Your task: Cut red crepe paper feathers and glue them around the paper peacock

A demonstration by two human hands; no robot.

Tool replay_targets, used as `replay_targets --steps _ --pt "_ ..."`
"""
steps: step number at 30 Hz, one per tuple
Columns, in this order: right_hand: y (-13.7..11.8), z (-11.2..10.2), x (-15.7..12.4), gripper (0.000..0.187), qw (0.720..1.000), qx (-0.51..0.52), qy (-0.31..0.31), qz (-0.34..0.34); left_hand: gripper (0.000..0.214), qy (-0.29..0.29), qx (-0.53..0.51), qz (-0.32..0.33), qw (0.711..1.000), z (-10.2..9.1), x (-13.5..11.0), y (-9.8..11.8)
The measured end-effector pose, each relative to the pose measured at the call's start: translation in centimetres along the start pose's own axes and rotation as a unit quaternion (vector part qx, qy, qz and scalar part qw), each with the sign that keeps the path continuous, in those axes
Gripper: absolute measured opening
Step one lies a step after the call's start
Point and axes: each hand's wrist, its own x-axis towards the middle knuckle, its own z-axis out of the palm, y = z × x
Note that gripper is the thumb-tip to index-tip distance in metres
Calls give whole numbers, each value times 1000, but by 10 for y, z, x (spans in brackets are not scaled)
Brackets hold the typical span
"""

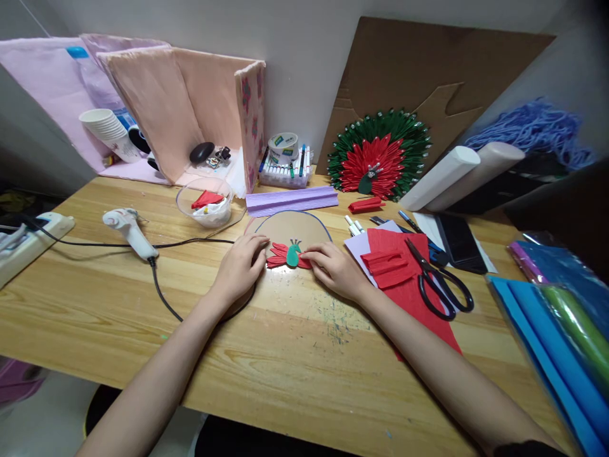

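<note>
Head view, bird (292,255): at the board's (295,225) 6 o'clock.
Petals (277,260): few, either side; plain brown towards 12.
Right hand (337,266): at 3 o'clock, touching petals; can't tell pinch.
Left hand (240,265): 9 o'clock; can't tell grip.
Fuller bird (378,155): towards 1 o'clock.

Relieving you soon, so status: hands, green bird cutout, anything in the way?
Left hand at left edge of curved cardboard; right hand at red pieces. Green bird cutout between hands. Black cord close beside left hand.

My right hand (335,265) touches the red petals (278,261) by my little green bird (292,256), my left hand (242,265) is at the round board's (295,226) edge, and scissors (427,268) lie nearby.
</note>
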Motion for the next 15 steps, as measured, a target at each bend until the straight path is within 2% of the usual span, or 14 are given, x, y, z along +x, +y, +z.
replay_targets --steps 15 --pt "0 0 -1 27 1000 6 3 7 25 -4 9 4 1000 0 1 -1"
